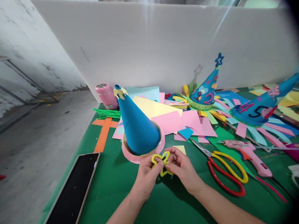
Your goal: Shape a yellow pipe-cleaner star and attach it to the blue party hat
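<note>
Between my two hands is a yellow pipe cleaner [163,174] bent into several loops, a bit like a flower or butterfly. My left hand [148,169] pinches its left side with thumb and fingers. On the other side my right hand [181,168] grips it near the middle, fingers curled. Just beyond my hands stands a blue paper cone hat [140,127], leaning left, with a pale yellow cut fringe near its tip. A pink paper ring [133,158] surrounds the cone's base.
Scissors [210,158] and a pink glue gun [252,155] lie on the right. A phone [74,186] lies left. Behind are a pink flask [106,96], green pipe cleaners [106,114], paper sheets [168,123] and two decorated hats, one starred [206,88], one numbered [252,109].
</note>
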### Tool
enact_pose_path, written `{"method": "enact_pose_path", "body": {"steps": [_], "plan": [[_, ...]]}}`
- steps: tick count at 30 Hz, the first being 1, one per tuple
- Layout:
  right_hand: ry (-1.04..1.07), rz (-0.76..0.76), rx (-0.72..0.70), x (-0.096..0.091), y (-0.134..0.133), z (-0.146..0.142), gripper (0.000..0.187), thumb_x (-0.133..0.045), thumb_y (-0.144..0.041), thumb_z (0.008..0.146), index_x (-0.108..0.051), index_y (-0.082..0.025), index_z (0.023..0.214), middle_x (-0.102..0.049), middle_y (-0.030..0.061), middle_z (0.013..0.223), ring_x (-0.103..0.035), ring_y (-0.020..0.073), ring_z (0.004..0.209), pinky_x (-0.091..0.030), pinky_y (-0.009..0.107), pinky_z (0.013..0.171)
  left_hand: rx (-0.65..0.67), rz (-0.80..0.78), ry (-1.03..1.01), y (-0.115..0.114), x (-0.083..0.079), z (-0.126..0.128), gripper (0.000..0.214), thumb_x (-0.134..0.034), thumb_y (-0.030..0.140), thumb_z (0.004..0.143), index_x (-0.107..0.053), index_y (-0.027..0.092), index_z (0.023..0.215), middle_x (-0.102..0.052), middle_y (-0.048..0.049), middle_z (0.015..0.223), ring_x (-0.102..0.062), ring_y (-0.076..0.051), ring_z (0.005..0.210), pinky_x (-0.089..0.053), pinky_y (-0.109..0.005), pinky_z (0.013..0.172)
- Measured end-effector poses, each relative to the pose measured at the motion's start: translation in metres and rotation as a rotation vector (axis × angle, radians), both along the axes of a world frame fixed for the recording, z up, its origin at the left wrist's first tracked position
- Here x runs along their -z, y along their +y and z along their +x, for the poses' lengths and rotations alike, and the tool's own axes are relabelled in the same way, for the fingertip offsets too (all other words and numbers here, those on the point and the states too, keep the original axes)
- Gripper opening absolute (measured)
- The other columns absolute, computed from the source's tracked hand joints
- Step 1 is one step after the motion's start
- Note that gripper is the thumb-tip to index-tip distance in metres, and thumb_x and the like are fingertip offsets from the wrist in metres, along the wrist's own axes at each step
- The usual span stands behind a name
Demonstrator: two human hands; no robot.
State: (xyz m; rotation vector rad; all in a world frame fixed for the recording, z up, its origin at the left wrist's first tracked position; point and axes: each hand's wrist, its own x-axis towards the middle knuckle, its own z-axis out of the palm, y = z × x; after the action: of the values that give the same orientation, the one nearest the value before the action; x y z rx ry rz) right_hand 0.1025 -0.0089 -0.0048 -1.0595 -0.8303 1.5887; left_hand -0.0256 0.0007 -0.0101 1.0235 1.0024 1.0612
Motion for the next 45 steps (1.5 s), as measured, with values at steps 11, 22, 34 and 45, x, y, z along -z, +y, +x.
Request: {"method": "enact_pose_path", "body": {"steps": [11, 22, 34, 45], "plan": [[-0.017, 0.086, -0.175, -0.005, 0.007, 0.011, 0.013, -0.057, -0.026, 0.076, -0.057, -0.014, 0.083, -0.050, -0.0023, 0.067, -0.041, 0.0077, 0.058, -0.032, 0.020, 0.053, 0.085, -0.160, -0.098, 0.006, -0.006, -0.003, 0.019, -0.063, 0.026, 0.071, -0.057, 0.013, 0.059, -0.046, 0.0026, 0.055, -0.037, -0.007, 0.050, -0.029, -0.019, 0.047], [-0.034, 0.030, 0.100, 0.005, 0.006, 0.008, 0.015, -0.063, -0.030, 0.073, -0.058, -0.016, 0.071, -0.050, -0.0050, 0.057, -0.041, 0.0058, 0.051, -0.033, 0.018, 0.049, 0.003, -0.260, -0.379, 0.004, -0.010, -0.001, 0.022, -0.062, 0.032, 0.072, -0.068, 0.011, 0.074, -0.063, -0.0056, 0.070, -0.054, -0.014, 0.067, -0.041, -0.023, 0.061], [-0.089, 0.121, 0.016, -0.004, 0.003, 0.004, 0.016, -0.062, -0.028, 0.073, -0.055, -0.017, 0.066, -0.052, -0.0047, 0.058, -0.046, 0.0082, 0.053, -0.038, 0.020, 0.052, -0.047, -0.210, -0.228, 0.000, -0.004, 0.005, 0.013, -0.069, 0.025, 0.064, -0.065, 0.013, 0.062, -0.058, -0.0003, 0.059, -0.048, -0.009, 0.054, -0.038, -0.020, 0.051], [-0.114, 0.112, 0.020, -0.004, 0.005, 0.006, 0.018, -0.060, -0.031, 0.075, -0.054, -0.017, 0.066, -0.052, -0.0037, 0.058, -0.048, 0.0105, 0.052, -0.037, 0.023, 0.052, -0.008, -0.251, -0.286, -0.004, -0.016, 0.010, 0.012, -0.069, 0.023, 0.064, -0.067, 0.012, 0.069, -0.060, -0.0023, 0.064, -0.050, -0.010, 0.058, -0.039, -0.021, 0.056]]}}
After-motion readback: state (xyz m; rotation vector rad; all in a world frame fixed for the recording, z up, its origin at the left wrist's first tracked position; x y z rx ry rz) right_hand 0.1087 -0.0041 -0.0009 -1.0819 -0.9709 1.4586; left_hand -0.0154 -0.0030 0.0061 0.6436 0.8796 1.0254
